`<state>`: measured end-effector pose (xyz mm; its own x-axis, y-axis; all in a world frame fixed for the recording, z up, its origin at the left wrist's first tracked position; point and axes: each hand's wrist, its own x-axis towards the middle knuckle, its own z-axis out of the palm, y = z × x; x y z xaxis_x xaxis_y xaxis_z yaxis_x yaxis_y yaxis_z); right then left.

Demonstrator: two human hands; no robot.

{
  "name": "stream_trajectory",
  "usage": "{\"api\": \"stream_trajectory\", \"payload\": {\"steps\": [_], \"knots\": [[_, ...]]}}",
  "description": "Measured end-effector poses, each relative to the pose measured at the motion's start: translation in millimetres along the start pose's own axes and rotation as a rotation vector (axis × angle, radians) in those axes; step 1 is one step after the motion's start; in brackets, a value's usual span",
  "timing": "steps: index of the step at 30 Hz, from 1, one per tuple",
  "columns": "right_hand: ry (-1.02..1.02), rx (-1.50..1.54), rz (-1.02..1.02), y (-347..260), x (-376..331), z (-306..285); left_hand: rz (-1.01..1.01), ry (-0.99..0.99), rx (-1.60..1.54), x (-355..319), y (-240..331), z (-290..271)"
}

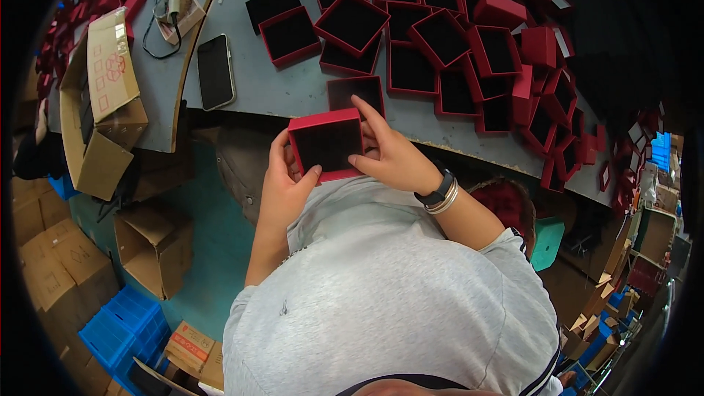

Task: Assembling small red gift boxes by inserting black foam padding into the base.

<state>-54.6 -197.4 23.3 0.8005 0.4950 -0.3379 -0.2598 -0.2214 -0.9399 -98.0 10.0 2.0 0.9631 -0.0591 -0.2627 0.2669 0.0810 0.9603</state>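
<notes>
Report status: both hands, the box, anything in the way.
Left hand, right hand: both gripping red box. Box open, black inside facing camera. Close beyond: other red boxes crowding gray table.

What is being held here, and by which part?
A red box with a black interior: the left hand grips its left side, the right hand its right side.

Can't read any words. Can see red print [114,67], incl. squares, on cardbd box [110,99], approx 10 o'clock; pale lettering on orange panel [189,343], approx 7, too sm.; faint dk marks on brown cartons [73,253], approx 8.
</notes>
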Motion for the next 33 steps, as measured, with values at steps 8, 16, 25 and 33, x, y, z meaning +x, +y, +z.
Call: {"api": "stream_trajectory", "payload": {"steps": [8,16,25,33], "knots": [[0.499,0.372,-0.285,-3.5,24.4,-58.2,0.157,0.025,0.048,45.9,6.1,-14.7],[0.314,0.538,-0.032,2.5,27.5,-64.3,0.270,0.428,0.546,202.1,57.2,-51.8],[0.488,-0.138,-0.359,-109.6,47.1,-174.2,-0.017,0.290,0.892,314.5,43.8,-64.9],[1.158,-0.990,-0.279,-86.3,158.9,-437.4,0.464,0.379,-0.071,279.3,89.3,-30.4]]}}
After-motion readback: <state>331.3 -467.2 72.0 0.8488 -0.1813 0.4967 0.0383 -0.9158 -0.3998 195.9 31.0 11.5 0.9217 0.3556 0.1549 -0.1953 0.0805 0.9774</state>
